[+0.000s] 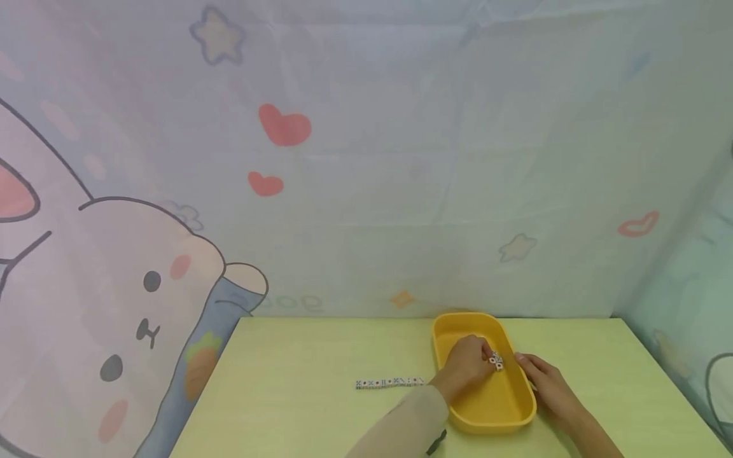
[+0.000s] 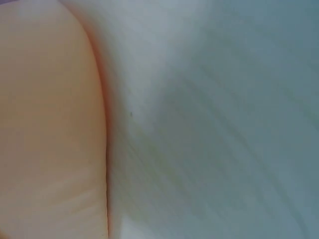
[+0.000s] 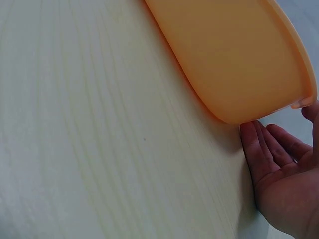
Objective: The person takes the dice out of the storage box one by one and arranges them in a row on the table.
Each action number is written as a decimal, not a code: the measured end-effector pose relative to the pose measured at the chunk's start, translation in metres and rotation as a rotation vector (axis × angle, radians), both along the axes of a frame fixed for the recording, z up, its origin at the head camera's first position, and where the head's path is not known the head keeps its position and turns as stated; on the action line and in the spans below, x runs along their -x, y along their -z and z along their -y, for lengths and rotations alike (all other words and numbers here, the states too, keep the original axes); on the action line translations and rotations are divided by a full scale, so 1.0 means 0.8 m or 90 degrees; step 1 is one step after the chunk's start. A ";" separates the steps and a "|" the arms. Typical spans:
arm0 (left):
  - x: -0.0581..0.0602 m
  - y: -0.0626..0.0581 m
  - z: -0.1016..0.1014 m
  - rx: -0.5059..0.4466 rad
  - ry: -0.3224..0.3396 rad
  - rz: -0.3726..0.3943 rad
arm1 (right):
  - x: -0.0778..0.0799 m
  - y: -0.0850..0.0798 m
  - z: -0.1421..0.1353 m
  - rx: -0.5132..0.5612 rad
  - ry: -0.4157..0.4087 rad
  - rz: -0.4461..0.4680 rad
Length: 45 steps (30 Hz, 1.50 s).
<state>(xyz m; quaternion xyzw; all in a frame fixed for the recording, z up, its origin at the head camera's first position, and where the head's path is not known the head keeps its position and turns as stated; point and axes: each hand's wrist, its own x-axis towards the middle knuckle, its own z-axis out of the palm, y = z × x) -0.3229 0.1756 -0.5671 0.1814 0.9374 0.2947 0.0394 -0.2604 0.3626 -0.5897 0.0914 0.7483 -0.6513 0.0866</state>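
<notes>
In the head view my left hand (image 1: pixel 468 361) reaches over the near left rim into a yellow tray (image 1: pixel 487 416). Its fingers are bent and their tips meet a small cluster of white dice (image 1: pixel 496 361); whether they pinch any is hidden. My right hand (image 1: pixel 551 388) holds the tray's right side, thumb at the rim. The right wrist view shows the fingers (image 3: pixel 259 149) of that hand against the tray's outer wall (image 3: pixel 239 59). Left of the tray, a straight row of white dice (image 1: pixel 389 382) lies on the table.
The pale yellow table (image 1: pixel 275 362) ends at a printed cloth backdrop (image 1: pixel 366 242). A dark object (image 1: pixel 437 442) shows partly beside the left sleeve (image 1: pixel 409 420). A cable (image 1: pixel 710 388) hangs at the far right. A smooth tan surface (image 2: pixel 50 124) fills the left wrist view's left side.
</notes>
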 end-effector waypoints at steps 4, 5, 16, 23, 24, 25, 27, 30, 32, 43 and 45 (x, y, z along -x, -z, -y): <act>-0.001 -0.003 0.001 -0.002 -0.014 0.028 | 0.000 -0.001 0.002 -0.002 -0.002 -0.002; -0.002 -0.004 0.002 -0.004 -0.016 0.031 | 0.000 -0.001 0.002 -0.001 -0.002 -0.002; -0.002 -0.016 0.015 0.050 0.046 0.023 | -0.008 0.000 0.006 0.017 0.005 -0.001; -0.008 -0.048 0.033 0.072 0.204 0.012 | -0.010 0.002 0.004 0.014 0.005 -0.001; -0.010 -0.055 0.037 0.058 0.226 0.016 | -0.010 0.002 0.004 0.016 0.007 0.000; -0.011 -0.061 0.041 0.044 0.249 0.014 | -0.010 0.002 0.004 0.016 0.007 0.000; -0.012 -0.072 0.051 0.017 0.285 0.009 | -0.010 0.003 0.004 0.015 0.007 0.001; -0.013 -0.086 0.067 0.002 0.305 -0.005 | -0.010 0.003 0.004 0.019 0.008 0.002; -0.013 -0.092 0.077 -0.017 0.309 -0.007 | -0.009 0.003 0.004 0.018 0.007 0.003; -0.017 -0.121 0.140 -0.087 0.336 -0.051 | -0.010 0.005 0.003 0.008 0.011 0.011; -0.018 -0.121 0.153 -0.094 0.337 -0.058 | -0.010 0.006 0.004 0.007 0.013 0.012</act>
